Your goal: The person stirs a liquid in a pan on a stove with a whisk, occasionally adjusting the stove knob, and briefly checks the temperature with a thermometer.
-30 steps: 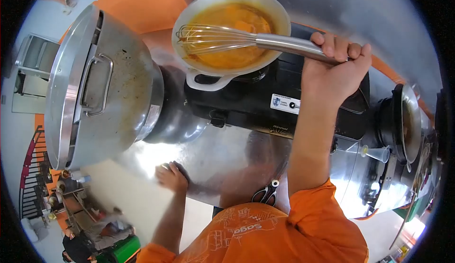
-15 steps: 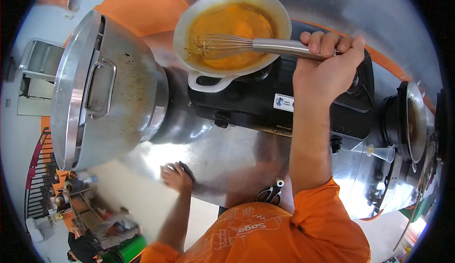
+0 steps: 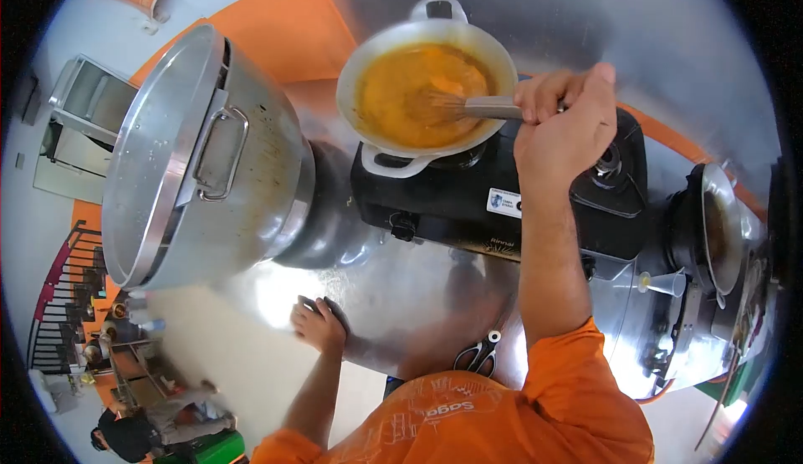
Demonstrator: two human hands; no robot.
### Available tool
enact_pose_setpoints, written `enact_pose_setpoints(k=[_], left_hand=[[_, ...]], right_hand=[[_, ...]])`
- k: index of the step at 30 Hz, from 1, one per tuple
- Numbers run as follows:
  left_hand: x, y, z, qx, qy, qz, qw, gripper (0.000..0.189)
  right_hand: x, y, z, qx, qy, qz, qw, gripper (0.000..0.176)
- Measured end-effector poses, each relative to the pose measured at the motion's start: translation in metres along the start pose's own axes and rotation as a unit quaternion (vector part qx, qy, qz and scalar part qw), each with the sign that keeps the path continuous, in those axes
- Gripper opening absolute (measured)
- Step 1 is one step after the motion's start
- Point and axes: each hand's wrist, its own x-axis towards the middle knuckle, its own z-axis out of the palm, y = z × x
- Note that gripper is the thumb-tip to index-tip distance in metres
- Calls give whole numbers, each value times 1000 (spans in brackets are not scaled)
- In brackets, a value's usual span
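Note:
My right hand (image 3: 565, 121) is wrapped round the metal handle of a whisk (image 3: 489, 107). The whisk's wires dip into orange-yellow liquid (image 3: 401, 87) and look blurred. A light metal wok (image 3: 347, 87) with two loop handles holds this liquid. It sits on the left burner of a black two-burner gas stove (image 3: 452, 213). Down at the left, my left hand (image 3: 319, 327) rests at the edge of the steel table (image 3: 410, 297), fingers apart, with a dark patch beside them that I cannot make out.
A large lidded metal pot (image 3: 259, 146) stands left of the stove. Black-handled scissors (image 3: 478, 355) lie near my shirt. On the right are a small clear funnel (image 3: 665, 283) and another pan (image 3: 723, 230). Another person (image 3: 134, 430) is at the lower left.
My right hand has tilted the whisk, and its wires have moved right and deeper into the liquid. The view has shifted slightly; my left hand stays at the table edge.

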Motion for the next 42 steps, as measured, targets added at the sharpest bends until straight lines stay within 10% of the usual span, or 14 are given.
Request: enact_pose_setpoints(k=[7, 17, 42], left_hand=[[0, 6, -15, 2, -60, -18, 998, 63], [-2, -1, -28, -33, -64, 7, 997, 62], [1, 2, -47, -52, -119, -17, 991, 64]], right_hand=[[16, 39, 28, 24, -125, -33, 991, 44], [49, 12, 47, -49, -66, 94, 992, 45], [65, 49, 77, -190, -111, -66, 973, 45]])
